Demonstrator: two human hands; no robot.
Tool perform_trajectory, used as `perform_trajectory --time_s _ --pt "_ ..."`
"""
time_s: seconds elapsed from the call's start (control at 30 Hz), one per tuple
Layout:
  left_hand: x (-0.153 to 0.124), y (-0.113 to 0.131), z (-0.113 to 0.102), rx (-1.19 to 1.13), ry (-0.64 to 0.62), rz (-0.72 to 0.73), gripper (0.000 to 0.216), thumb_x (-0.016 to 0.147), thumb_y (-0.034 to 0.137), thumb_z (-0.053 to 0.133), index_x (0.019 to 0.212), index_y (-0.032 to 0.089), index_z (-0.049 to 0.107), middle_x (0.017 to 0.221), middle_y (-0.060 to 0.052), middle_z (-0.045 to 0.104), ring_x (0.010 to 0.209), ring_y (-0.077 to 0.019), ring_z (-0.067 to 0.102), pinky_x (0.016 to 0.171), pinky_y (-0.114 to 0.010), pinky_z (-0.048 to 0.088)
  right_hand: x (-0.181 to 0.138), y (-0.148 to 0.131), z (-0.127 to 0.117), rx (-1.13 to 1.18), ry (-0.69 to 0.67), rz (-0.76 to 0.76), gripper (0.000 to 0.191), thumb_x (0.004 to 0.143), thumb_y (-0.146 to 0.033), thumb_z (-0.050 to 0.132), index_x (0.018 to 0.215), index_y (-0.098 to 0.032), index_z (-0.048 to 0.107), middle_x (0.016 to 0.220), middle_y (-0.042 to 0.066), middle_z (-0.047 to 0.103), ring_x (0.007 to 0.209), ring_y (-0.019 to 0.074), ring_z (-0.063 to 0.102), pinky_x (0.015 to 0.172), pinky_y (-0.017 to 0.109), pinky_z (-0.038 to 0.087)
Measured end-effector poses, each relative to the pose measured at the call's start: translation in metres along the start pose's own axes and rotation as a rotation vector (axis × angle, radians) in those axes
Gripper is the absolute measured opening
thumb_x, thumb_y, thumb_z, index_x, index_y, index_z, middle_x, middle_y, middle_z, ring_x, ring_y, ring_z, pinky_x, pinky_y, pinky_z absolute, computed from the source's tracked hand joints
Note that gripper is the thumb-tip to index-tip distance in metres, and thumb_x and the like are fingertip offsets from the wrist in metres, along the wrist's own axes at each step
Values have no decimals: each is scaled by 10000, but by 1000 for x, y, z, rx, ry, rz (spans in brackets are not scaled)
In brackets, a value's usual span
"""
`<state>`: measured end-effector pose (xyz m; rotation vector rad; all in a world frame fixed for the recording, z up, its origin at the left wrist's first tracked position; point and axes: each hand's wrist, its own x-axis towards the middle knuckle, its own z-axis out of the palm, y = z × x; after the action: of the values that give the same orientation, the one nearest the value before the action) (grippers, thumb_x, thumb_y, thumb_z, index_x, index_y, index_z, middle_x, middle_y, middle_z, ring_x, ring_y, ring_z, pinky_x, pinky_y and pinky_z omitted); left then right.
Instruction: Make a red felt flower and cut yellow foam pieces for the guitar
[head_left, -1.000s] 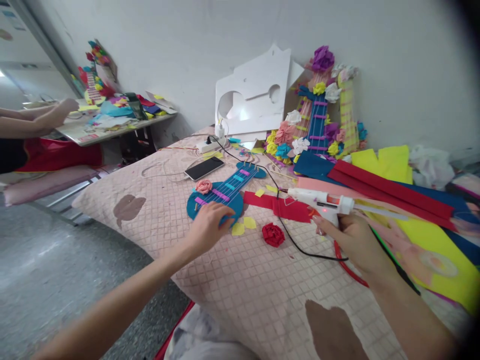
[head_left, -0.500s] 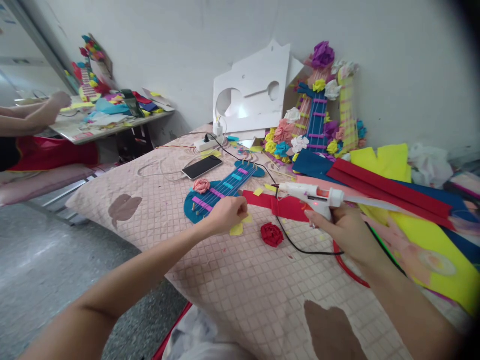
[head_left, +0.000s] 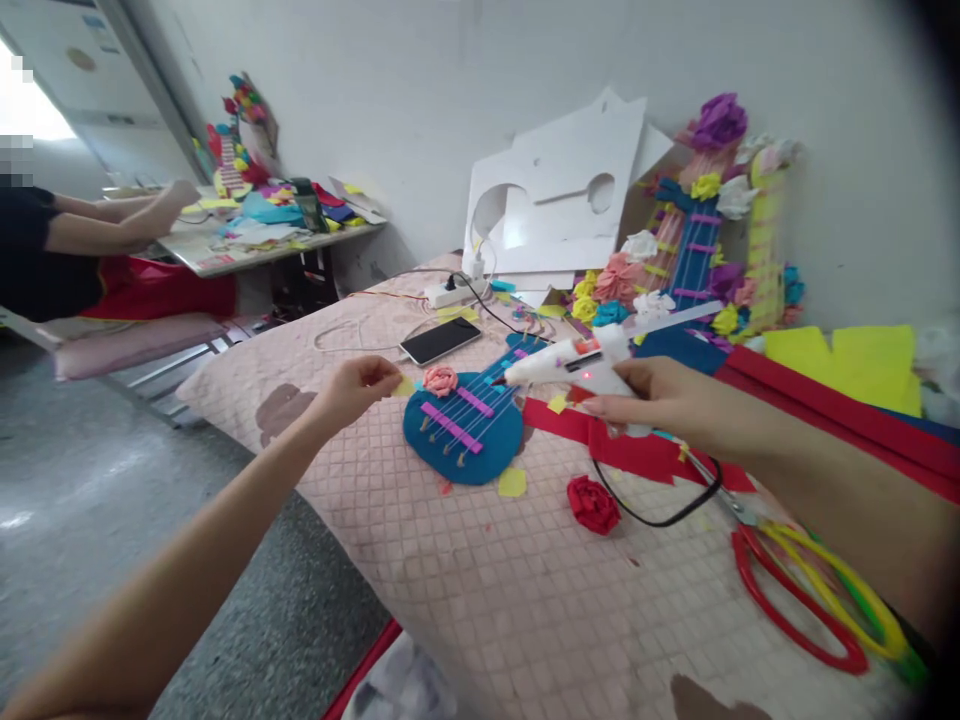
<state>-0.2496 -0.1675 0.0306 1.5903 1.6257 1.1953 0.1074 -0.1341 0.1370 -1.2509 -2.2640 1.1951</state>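
Observation:
My left hand [head_left: 358,384] is raised over the pink quilt, pinching a small yellow felt piece [head_left: 403,386] between its fingertips. My right hand [head_left: 651,398] grips a white glue gun [head_left: 571,364] whose nozzle points left over a blue felt guitar [head_left: 466,420]. The guitar lies flat, with purple bars, strings and a pink rose [head_left: 440,379] near its body's upper left. A red felt rose [head_left: 592,503] and a yellow scrap [head_left: 512,482] lie just in front of the guitar.
A phone [head_left: 439,340] and a power strip [head_left: 455,291] lie behind the guitar. Decorated guitars with flowers [head_left: 694,250] and white cutout board [head_left: 559,190] lean on the wall. Red and yellow hoops [head_left: 814,600] lie at right. Another person's arm [head_left: 120,225] reaches a cluttered table at left.
My left hand lifted off beside the guitar with a yellow piece and moved left. My right hand swung the glue gun left over the guitar. The view shifted left.

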Motion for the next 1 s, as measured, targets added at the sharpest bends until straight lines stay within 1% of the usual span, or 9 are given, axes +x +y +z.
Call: perform_trajectory --time_s 0.07,0.13,0.27,0.4,0.53,0.67,0.73,0.8,1.0 --pt "0 -9 1 -37 -21 -57 151 731 302 634 746 153 621 641 -5 609 545 -96 537 492 -208 411 19 -13 12 -73 -114 -37 326 774 -506 627 862 -194 662 665 1 611 601 156 543 531 261 365" --pt "0 -16 5 -71 -44 -113 140 731 288 638 749 152 609 623 -2 607 538 -97 544 470 -197 399 38 -22 27 -161 -140 -78 300 791 -485 608 836 -191 647 657 -3 603 586 149 534 517 255 349" --pt "4 -24 11 -132 -46 -163 112 737 243 641 750 145 588 614 2 607 532 -88 550 461 -185 397 71 -33 57 -289 -105 -145 252 806 -432 592 770 -188 640 610 -14 587 553 136 518 495 247 315" --pt "7 -28 9 -144 -47 -187 78 751 194 637 748 143 578 606 7 601 513 -81 558 473 -188 415 93 -38 78 -403 -51 -234 270 832 -435 572 773 -187 660 656 8 632 590 146 548 538 251 328" --pt "8 -33 6 -127 -26 -217 90 767 191 642 747 148 565 555 25 555 473 -75 532 422 -173 374 104 -34 90 -544 -1 -255 299 854 -451 555 871 -181 681 716 39 669 651 174 588 574 260 340" --pt "10 -39 5 -159 -11 -202 80 772 169 636 746 147 564 560 23 558 474 -71 530 422 -170 380 112 -26 98 -611 15 -253 303 870 -443 528 953 -186 665 803 67 696 727 203 624 602 270 360" --pt "11 -42 6 -154 -17 -198 78 773 168 638 744 147 568 543 26 552 462 -72 523 407 -168 365 114 -22 102 -634 7 -265 270 873 -414 528 953 -189 654 828 74 702 759 212 635 612 272 369" --pt "12 -43 5 -144 -25 -201 76 775 168 638 745 149 571 524 30 545 451 -75 517 394 -167 351 116 -19 104 -664 7 -276 253 873 -407 529 913 -185 643 816 80 701 759 220 639 606 277 369" --pt "11 -35 5 -132 -17 -232 76 793 145 627 739 145 573 516 41 539 436 -57 495 405 -155 347 118 -15 109 -648 21 -277 246 885 -411 504 906 -195 620 864 91 709 809 241 646 617 289 382"
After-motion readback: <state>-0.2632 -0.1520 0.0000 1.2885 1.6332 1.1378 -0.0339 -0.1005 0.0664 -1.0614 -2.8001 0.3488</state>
